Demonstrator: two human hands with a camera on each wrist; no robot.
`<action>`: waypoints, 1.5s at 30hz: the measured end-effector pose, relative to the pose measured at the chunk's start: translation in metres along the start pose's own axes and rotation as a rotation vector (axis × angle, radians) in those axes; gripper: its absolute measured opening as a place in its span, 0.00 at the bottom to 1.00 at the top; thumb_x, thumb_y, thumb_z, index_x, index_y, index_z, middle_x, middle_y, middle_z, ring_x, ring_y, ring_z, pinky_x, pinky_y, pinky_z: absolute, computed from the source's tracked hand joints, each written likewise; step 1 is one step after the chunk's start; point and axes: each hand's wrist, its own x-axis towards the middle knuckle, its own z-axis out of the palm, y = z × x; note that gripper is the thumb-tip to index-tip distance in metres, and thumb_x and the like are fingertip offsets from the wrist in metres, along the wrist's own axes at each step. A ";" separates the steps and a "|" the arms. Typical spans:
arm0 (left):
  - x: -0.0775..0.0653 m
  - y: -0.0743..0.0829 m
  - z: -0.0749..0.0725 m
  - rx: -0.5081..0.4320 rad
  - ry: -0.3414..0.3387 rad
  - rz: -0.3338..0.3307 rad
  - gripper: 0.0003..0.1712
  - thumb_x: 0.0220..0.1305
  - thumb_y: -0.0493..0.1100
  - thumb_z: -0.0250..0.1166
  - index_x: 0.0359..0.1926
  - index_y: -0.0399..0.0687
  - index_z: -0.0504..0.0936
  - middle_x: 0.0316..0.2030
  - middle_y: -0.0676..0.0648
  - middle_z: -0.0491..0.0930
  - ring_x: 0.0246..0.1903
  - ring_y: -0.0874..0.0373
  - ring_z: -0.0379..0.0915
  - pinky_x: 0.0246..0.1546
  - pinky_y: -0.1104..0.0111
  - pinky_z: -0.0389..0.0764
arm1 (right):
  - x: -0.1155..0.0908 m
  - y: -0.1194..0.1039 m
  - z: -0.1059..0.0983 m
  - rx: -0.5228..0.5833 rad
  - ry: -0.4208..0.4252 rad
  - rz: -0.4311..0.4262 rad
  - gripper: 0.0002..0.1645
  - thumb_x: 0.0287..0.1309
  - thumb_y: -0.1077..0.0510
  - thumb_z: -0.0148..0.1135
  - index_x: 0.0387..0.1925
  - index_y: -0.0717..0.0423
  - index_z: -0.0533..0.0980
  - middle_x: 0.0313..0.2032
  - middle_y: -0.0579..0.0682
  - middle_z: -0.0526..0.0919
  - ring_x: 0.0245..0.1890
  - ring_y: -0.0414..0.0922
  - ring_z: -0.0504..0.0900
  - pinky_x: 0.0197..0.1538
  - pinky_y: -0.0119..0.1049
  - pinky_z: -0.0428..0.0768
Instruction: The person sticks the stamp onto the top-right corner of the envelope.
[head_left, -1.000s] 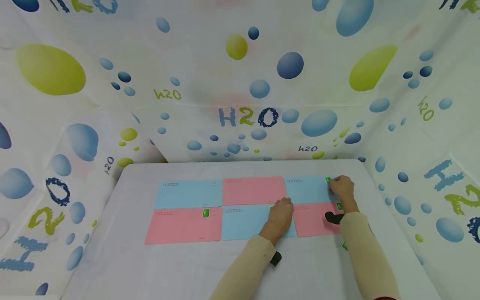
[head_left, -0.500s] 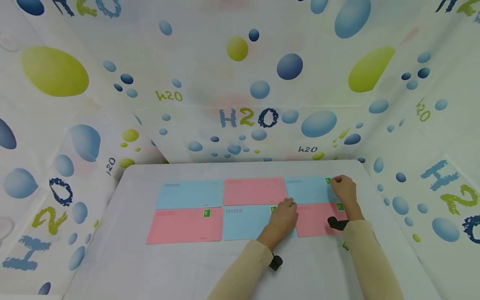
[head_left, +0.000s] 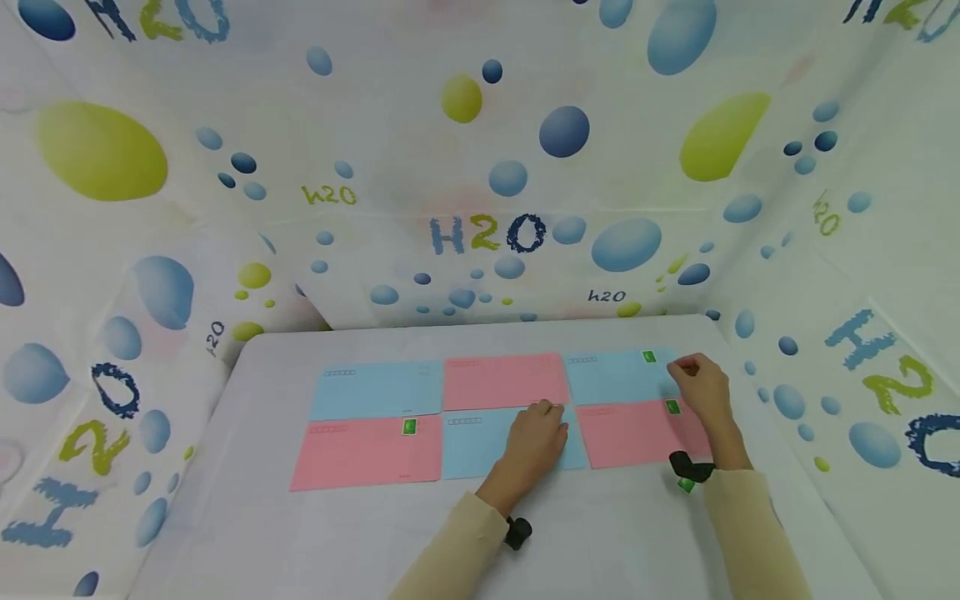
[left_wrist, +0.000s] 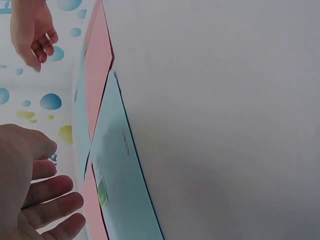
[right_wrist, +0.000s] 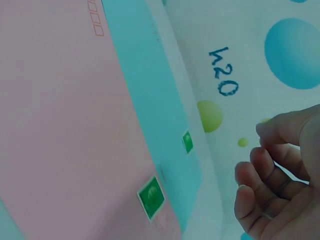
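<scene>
Blue and pink envelopes lie in two rows. My right hand (head_left: 703, 390) is beside the right end of the back right blue envelope (head_left: 611, 379), fingers loosely bent and nothing held. That envelope bears a green stamp (head_left: 648, 357) near its upper right corner. The pink envelope (head_left: 622, 433) in front of it also has a green stamp (right_wrist: 151, 198). Over the front middle blue envelope (head_left: 474, 454) is my left hand (head_left: 531, 437), relaxed and holding nothing; contact is unclear. Its green stamp (left_wrist: 102, 191) shows only in the left wrist view.
Another green stamp piece (head_left: 686, 485) lies on the white table (head_left: 600, 542), partly behind the right wrist's black camera (head_left: 690, 467). At left are a stamped pink envelope (head_left: 360, 458) and a blue envelope (head_left: 378, 390). A back middle pink envelope (head_left: 506, 382) and patterned cloth (head_left: 390, 267) stand beyond.
The right hand has let go of the stamp at the blue envelope's corner and drawn away to the right. The left hand has shifted a little left and nearer.
</scene>
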 end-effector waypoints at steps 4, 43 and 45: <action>-0.009 -0.013 -0.006 0.013 0.060 -0.022 0.14 0.70 0.47 0.63 0.51 0.46 0.85 0.44 0.49 0.84 0.42 0.55 0.79 0.40 0.65 0.80 | -0.010 0.001 -0.007 0.007 -0.015 -0.010 0.27 0.73 0.44 0.51 0.52 0.66 0.75 0.45 0.64 0.81 0.43 0.55 0.78 0.42 0.38 0.75; -0.075 -0.100 -0.039 -0.127 0.248 -0.338 0.13 0.64 0.43 0.68 0.45 0.38 0.87 0.36 0.41 0.83 0.35 0.50 0.80 0.34 0.59 0.83 | -0.106 0.045 -0.012 -0.115 -0.357 0.121 0.28 0.59 0.51 0.70 0.49 0.69 0.74 0.34 0.53 0.78 0.37 0.47 0.75 0.37 0.35 0.74; -0.077 -0.100 -0.037 -0.114 0.260 -0.335 0.14 0.63 0.42 0.68 0.45 0.36 0.87 0.35 0.40 0.82 0.35 0.48 0.79 0.35 0.58 0.82 | -0.107 0.046 -0.011 -0.120 -0.368 0.130 0.28 0.58 0.51 0.71 0.48 0.69 0.74 0.34 0.52 0.77 0.36 0.47 0.74 0.37 0.36 0.74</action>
